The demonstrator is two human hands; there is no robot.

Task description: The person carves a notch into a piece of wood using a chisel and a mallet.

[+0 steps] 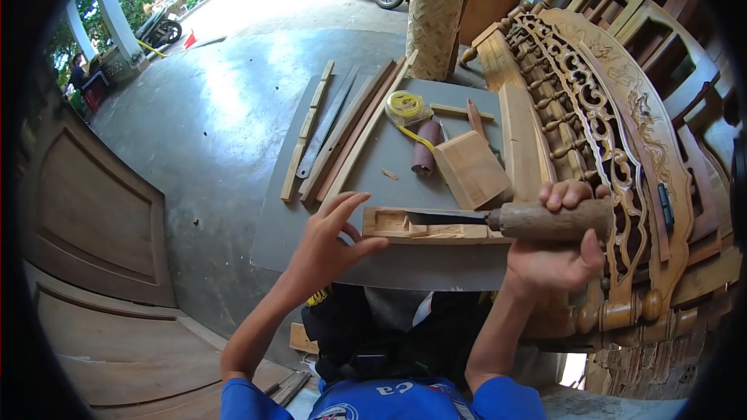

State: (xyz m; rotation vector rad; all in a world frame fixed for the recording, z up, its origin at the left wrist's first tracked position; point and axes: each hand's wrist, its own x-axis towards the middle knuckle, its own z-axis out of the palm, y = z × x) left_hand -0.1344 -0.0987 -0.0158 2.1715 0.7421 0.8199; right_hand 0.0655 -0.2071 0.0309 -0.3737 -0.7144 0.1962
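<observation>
My right hand (556, 257) is wrapped round the thick wooden handle of a chisel (451, 218). Its dark blade points left and lies over a hollow cut in a wooden block (381, 223) at the near part of the grey board. At the block's left end, my left hand (331, 235) has its thumb and fingers spread apart, fingertips close to the wood. Just beyond the chisel stands a square-faced wooden mallet head (471, 169).
A tape measure (405, 108), a purple-brown roll (424, 149) and a handsaw (328, 120) between wood strips (354, 128) lie on the grey board (272, 237). Carved wooden panels (642, 124) lean close on the right. A woven mat roll (437, 19) stands behind the board.
</observation>
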